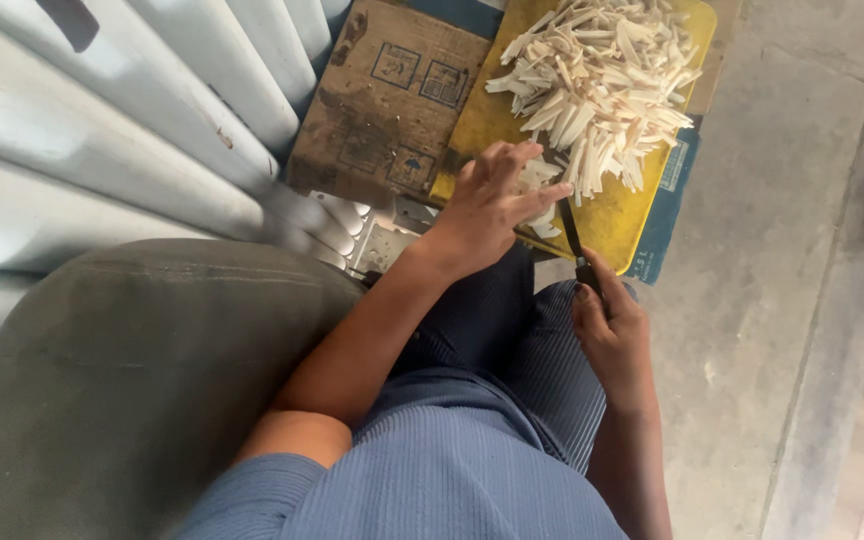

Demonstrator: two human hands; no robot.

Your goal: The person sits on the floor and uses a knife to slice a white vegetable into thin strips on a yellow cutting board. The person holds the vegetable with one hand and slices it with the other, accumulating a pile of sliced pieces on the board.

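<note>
Grey concrete floor is showing at the right of the frame, with flattened cardboard (pixel 387 95) lying under one yellow cutting board (pixel 607 215) at upper centre. Most of the cutting looks done: a large heap of pale strips (pixel 602 80), too many to count, is covering the board, while only a small uncut piece (pixel 537 180) is sitting under the left hand (pixel 487 205), fingers spread flat on it. The right hand (pixel 607 335) is gripping one knife (pixel 572 235), closed around its dark handle, blade resting beside that piece
</note>
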